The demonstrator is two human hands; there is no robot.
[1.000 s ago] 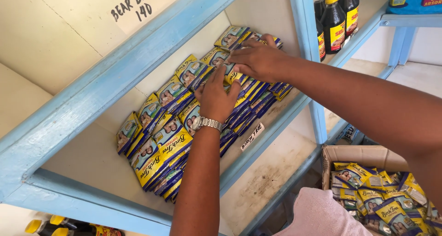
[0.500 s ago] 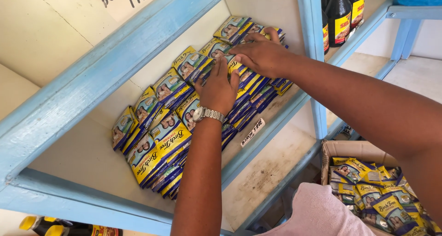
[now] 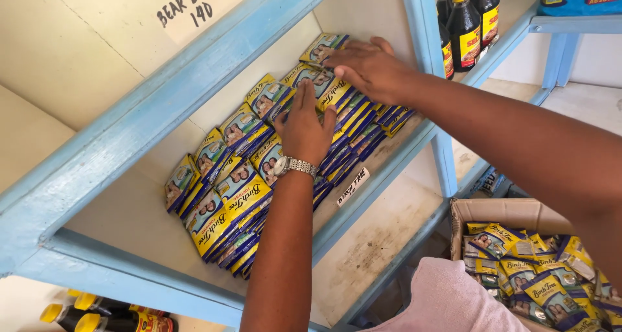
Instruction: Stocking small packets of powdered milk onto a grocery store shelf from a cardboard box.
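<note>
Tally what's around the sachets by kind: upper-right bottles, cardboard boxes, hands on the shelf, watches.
Bottles: 3
Box: 1
Hands: 2, left hand and right hand, both flat on the sachets
Watch: 1
Total: 7

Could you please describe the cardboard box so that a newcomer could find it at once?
Start at the blue shelf unit and look down past its lowest board to the bottom right. The cardboard box sits there, open-topped and brown, and unlike the shelf rows its sachets lie in a loose heap.
</note>
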